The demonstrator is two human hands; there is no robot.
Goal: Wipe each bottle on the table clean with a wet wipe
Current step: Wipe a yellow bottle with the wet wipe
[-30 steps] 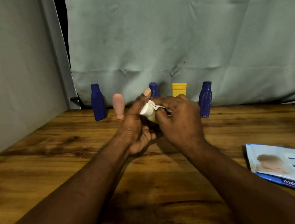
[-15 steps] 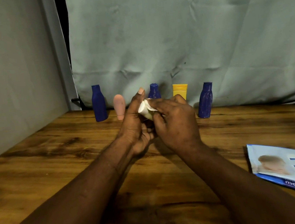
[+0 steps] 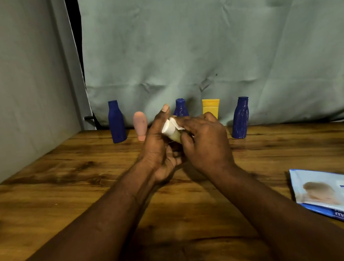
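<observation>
The left hand (image 3: 158,151) grips a small white-capped pale plastic bottle (image 3: 172,131), axis tilted up-left; the right hand (image 3: 205,143) grip pinches a white wet wipe (image 3: 174,124) against its cap.

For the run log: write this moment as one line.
step: wiping | left hand: holds white-capped bottle | right hand: presses wet wipe on its cap | wipes pack: flat on table

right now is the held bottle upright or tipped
Tipped: the bottle slants in the left hand, cap up-left; the right hand pinches a wipe.
</observation>
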